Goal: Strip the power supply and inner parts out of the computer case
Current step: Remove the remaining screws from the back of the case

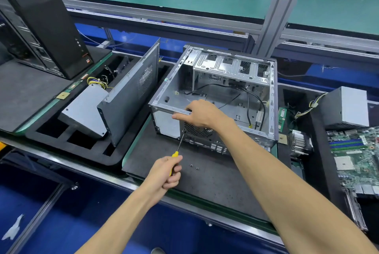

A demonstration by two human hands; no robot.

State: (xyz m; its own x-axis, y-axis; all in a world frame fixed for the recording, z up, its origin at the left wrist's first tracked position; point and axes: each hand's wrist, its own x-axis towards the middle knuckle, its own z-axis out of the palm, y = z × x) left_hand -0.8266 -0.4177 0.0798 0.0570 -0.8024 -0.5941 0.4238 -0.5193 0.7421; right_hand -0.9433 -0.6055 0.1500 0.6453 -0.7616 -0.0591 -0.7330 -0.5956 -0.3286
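Observation:
The open grey computer case (271, 98) lies on its side on a black mat, its inside bare apart from black cables (249, 100) and the drive cage (231, 65). My right hand (202, 113) grips the case's near top edge above the rear fan grille (198, 131). My left hand (167, 169) holds a yellow-handled screwdriver (178, 149), its tip set against the rear panel at the grille's left corner. Two loose screws (194, 167) lie on the mat in front of the case.
A removed side panel (133, 89) leans in a black foam tray over a grey power supply (82, 108). Another black tower (43, 26) stands far left. At right lie a second power supply (346, 106), a motherboard (356, 155), a heatsink (299, 145) and a memory stick (282, 119).

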